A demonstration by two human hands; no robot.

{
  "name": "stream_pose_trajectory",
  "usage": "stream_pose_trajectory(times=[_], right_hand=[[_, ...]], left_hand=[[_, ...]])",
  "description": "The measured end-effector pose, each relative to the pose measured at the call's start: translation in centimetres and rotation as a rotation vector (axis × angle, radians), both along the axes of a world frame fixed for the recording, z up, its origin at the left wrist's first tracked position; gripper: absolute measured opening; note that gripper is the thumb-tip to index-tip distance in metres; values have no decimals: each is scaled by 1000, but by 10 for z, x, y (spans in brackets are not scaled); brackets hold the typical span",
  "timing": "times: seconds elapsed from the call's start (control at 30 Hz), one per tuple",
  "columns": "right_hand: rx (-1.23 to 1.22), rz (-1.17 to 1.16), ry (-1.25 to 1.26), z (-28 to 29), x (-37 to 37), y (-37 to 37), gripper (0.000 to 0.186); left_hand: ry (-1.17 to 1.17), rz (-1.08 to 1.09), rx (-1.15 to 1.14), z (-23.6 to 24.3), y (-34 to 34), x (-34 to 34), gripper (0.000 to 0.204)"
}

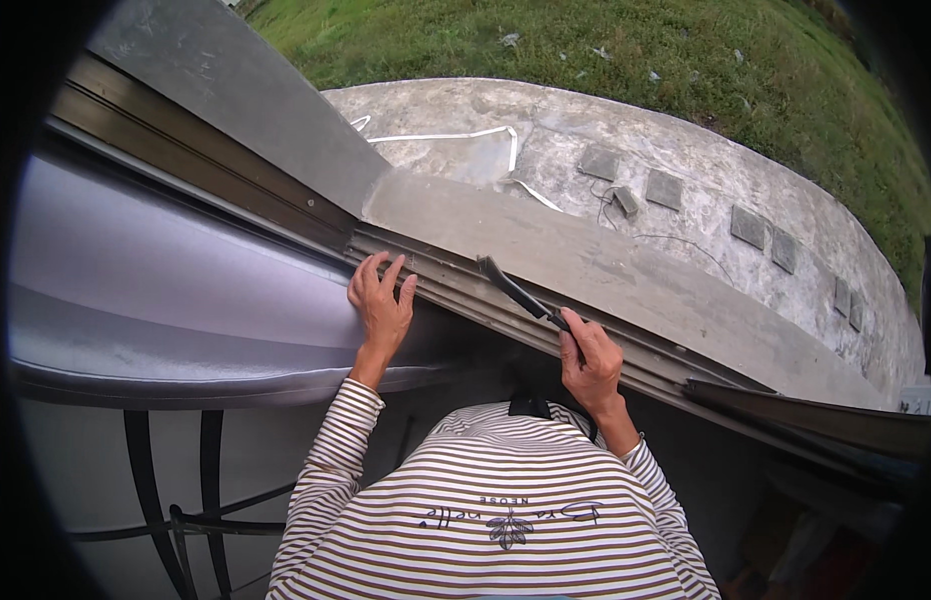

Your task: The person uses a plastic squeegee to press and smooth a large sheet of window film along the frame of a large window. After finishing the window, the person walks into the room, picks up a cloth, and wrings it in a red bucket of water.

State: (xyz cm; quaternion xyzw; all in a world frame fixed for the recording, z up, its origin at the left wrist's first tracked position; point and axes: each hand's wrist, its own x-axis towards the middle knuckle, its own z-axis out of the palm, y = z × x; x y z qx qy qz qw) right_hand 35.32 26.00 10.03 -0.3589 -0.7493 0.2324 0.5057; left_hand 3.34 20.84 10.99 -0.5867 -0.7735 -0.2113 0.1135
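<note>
My left hand [382,303] rests flat with fingers spread on a grey sliding window pane [176,270], its fingertips at the edge of the metal window track [456,285]. My right hand [589,360] grips a thin dark brush-like tool [513,287] by its handle. The tool's tip lies in the window track, just right of my left hand. Both arms wear brown-and-white striped sleeves.
Beyond the track lies a grey concrete sill [626,270], then a curved concrete slab [686,170] with a white cord [456,135] and several small square tiles. Grass [606,50] spreads past it. A black metal railing [186,500] stands at lower left.
</note>
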Motion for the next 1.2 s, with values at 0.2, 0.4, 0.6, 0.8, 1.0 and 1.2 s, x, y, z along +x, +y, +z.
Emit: stream_pose_trajectory(times=[0.2,0.4,0.6,0.8,1.0,1.2], right_hand=[[-6,5,5,2,0,0,38],[-13,9,16,5,0,0,37],[-25,23,6,6,2,0,37],[-21,31,0,7,3,0,37],[-19,42,1,5,3,0,38],[-22,51,27,4,3,1,38]], left_hand=[[-192,299,-76,10,32,1,37],[-229,430,-99,7,42,4,31],[-242,486,-71,-1,45,3,20],[-172,408,-26,-1,46,2,12],[-23,356,-26,-5,48,3,10],[-112,310,-164,2,50,-17,13]])
